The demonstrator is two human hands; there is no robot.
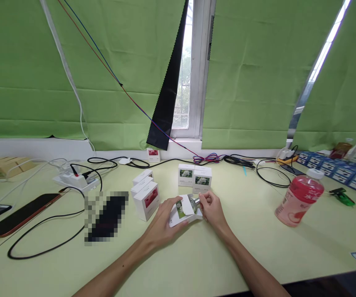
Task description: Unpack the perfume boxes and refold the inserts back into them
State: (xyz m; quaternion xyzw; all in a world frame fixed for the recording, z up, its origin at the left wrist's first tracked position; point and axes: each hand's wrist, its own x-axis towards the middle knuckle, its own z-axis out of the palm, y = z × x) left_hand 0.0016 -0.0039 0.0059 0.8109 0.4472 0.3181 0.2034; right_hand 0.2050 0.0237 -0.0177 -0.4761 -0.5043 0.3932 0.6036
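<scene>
A small white box point(175, 219) with a white-flower picture lies tilted on the table, its right end open with a flap raised. My left hand point(160, 222) grips it from the left, thumb along the near side and fingers over the top. At the open end, my right hand point(212, 208) pinches a shiny round metal piece point(194, 203), partly inside the box; its exact kind is unclear. Just behind are two upright white boxes point(202, 185) with white-flower pictures. To the left of my hands, several white boxes point(147, 204) with red-flower pictures stand in a row.
A pink drink bottle point(300, 202) stands at the right, near a row of blue boxes point(333, 169). Cables point(208, 158) run along the back. A power strip point(75, 180), a phone point(23, 214) and a blurred-out dark patch point(108, 218) are on the left.
</scene>
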